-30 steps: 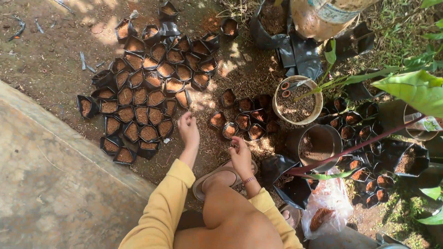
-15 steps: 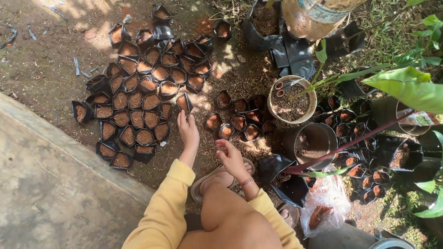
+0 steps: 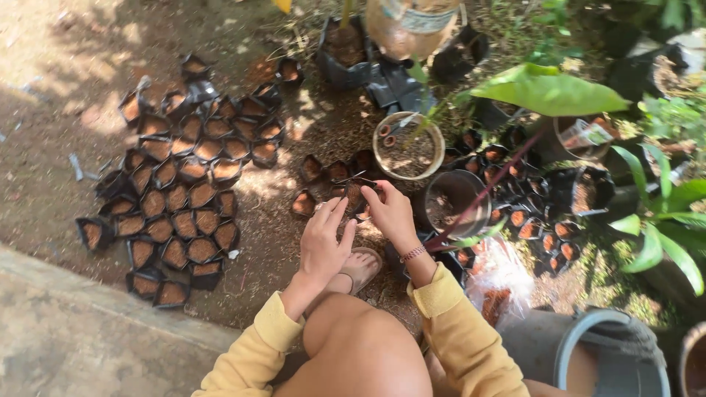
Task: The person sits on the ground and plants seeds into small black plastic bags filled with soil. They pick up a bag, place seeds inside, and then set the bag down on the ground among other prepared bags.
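My right hand [image 3: 391,213] pinches a soil-filled bag [image 3: 356,192] among the loose row on the dirt; left hand [image 3: 323,242] hovers beside, fingers loosely spread. Floppy bag could easily tip, spilling soil onto its neighbours.

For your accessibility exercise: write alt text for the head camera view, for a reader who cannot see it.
Seen from above, a crouching person's right hand grips a small black soil-filled bag while the left hand hovers open beside it. Many filled bags cluster on the dirt to the left.
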